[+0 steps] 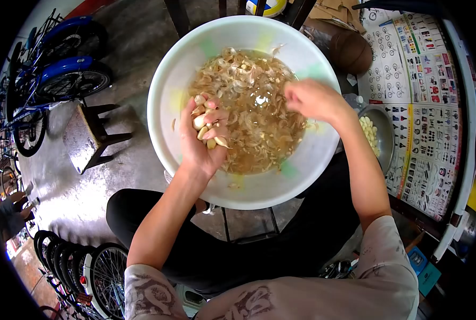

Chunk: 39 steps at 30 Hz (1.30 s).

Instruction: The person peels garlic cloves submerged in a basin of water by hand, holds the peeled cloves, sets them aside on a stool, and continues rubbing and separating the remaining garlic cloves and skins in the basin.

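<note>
Several garlic cloves [199,121] fill my left hand [200,144], its fingers curled up around them over the left side of a large white basin [163,69]. Water with many loose garlic skins [259,128] lies in the basin. Above the right part of the water, my right hand [313,100] is slightly blurred, with its fingers drawn in. Whether it holds anything is hidden. Past my right wrist, a metal bowl [388,136] contains pale peeled cloves [368,133].
A board with printed bicycle-parts sheets [416,128] stands along the right. A small stool [94,133] is on the floor at left, with parked bicycles [70,58] beyond it. A brown round object [351,53] sits behind the basin's right rim.
</note>
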Tool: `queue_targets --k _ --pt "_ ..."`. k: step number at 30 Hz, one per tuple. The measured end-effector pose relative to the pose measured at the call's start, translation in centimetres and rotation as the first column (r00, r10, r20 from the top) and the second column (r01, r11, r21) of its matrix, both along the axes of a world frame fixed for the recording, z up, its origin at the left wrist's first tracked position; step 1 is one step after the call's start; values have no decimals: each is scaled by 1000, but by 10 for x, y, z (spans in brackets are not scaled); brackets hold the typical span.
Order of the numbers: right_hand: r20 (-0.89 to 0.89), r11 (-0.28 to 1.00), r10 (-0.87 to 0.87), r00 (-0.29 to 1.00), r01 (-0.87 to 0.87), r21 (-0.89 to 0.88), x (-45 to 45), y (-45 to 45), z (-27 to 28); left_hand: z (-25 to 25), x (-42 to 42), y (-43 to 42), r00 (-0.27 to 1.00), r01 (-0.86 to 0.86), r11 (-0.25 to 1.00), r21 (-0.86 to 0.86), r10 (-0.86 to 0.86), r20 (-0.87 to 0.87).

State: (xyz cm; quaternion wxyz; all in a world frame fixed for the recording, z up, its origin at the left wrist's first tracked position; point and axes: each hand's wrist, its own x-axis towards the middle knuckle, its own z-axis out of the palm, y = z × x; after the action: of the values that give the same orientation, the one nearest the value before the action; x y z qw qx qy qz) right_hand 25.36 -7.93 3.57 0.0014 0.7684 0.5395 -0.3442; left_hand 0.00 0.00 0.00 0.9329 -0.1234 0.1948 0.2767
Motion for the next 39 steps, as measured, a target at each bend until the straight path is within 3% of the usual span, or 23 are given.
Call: queue_targets --k 2,3,5,6,9,11,12,14,17,21,23,28,30,34,36,37,39 --pt "-43 934 195 980 -199 -298 -4 -13 -5 2 -1 3 999 -14 999 -30 15 33" --pt "-78 919 190 979 -205 -338 -16 -27 -10 5 -6 -4 1000 -13 997 -78 14 7" --pt "78 862 402 912 -348 -368 -31 -29 -22 5 -3 5 998 -32 999 19 33 -49" --pt "75 863 402 912 -351 -364 -38 -27 -29 3 -3 9 998 -30 998 56 33 -48" --pt "-82 792 461 883 -452 -411 -53 -29 -50 6 1 12 988 -66 996 58 74 -134" --pt "-294 886 376 879 -434 -165 -57 -38 -63 5 2 13 988 -71 996 55 78 -132" --pt "-298 885 376 878 -435 -165 -60 -38 -69 4 2 13 989 -75 996 55 81 -126" --pt "-519 853 287 805 -461 -245 -67 -33 -78 5 3 14 991 -73 995 61 79 -111" --pt "-658 833 227 718 -493 -250 -70 -25 -76 3 3 14 995 -73 996 57 76 -56" --pt "-692 884 290 661 -461 -70 -83 -35 -80 1 1 14 995 -92 996 10 92 23" --pt "-576 913 345 742 -408 21 -103 -41 -80 1 2 14 994 -105 994 -1 105 27" --pt "-500 920 224 837 -351 -176 -119 -32 -58 2 1 16 988 -130 989 -77 135 72" --pt "-596 893 332 732 -446 -51 -117 -35 -79 1 -1 18 986 -132 986 -99 141 90" --pt "-768 921 287 572 -385 58 -107 -32 -88 -2 -1 20 985 -152 981 -123 160 58" --pt "-806 959 135 577 -281 -40 -103 -25 -79 -3 -2 22 988 -139 986 -89 144 51" --pt "-806 958 139 576 -284 -38 -102 -24 -79 -4 -2 22 988 -141 986 -87 146 51" --pt "-868 949 -211 448 -120 -293 -100 -20 -76 -7 -3 23 983 -124 989 -82 134 129"
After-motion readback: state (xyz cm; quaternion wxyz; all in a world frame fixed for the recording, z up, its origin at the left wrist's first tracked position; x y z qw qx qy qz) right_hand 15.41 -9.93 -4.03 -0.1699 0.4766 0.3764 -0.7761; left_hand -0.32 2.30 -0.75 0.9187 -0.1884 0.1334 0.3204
